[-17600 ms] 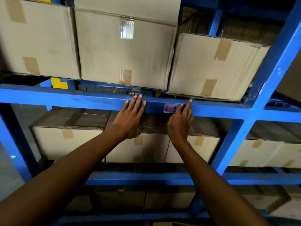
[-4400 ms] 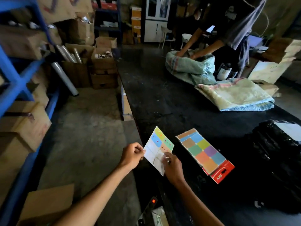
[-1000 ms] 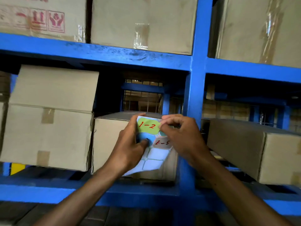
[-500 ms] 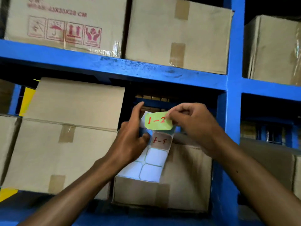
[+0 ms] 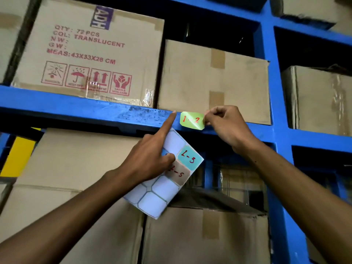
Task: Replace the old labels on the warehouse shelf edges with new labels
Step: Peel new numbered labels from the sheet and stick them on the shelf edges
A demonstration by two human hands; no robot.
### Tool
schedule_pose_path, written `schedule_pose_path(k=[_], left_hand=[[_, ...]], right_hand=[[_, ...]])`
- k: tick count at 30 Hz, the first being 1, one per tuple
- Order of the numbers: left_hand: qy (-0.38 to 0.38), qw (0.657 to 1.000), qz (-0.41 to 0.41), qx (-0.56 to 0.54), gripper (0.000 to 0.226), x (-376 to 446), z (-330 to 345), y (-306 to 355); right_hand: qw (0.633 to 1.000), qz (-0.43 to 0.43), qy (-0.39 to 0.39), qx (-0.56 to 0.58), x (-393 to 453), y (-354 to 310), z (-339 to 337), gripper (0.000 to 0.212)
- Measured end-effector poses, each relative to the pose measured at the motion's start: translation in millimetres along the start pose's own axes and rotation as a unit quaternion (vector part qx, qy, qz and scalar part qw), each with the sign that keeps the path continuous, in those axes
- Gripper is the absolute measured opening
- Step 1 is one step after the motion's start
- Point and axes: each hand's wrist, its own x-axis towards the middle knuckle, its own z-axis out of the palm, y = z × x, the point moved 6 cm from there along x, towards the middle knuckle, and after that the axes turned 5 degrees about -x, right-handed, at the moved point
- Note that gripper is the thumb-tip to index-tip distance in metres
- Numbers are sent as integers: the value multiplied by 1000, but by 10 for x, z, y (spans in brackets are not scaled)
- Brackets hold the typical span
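A green label (image 5: 192,120) marked "1-2" in red lies against the front edge of the blue shelf beam (image 5: 80,107). My right hand (image 5: 226,126) pinches its right end. My left hand (image 5: 150,159) grips a white sticker sheet (image 5: 162,189) under its thumb; the sheet carries a cyan "1-3" label (image 5: 189,158) and a tan "1-5" label (image 5: 179,174). The left index finger points up and touches the beam just left of the green label.
Cardboard boxes fill the shelves: a printed one (image 5: 89,54) and a plain taped one (image 5: 213,80) above the beam, more below (image 5: 205,235). A blue upright post (image 5: 274,103) stands right of my right hand. A yellow patch (image 5: 18,157) shows at far left.
The green label has come off the sheet and gone up onto the beam edge in my right hand. My left hand rose with the sheet, index finger now stretched to the beam.
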Motion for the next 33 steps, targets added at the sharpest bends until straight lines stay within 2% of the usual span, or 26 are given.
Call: schedule_pose_path(k=[13,25,33], left_hand=[[-97,986,-13,138,104,158,131,-182],[-106,973,-25,205,105,147,181,-335],[-94,968,5,234,107,133,228,-344]], right_hand=[[1000,-4,5,-16,131,-4,287,17],[999,-13,8,-28,168,-1,312,13],[998,-24,9,-54,176,0,310,6]])
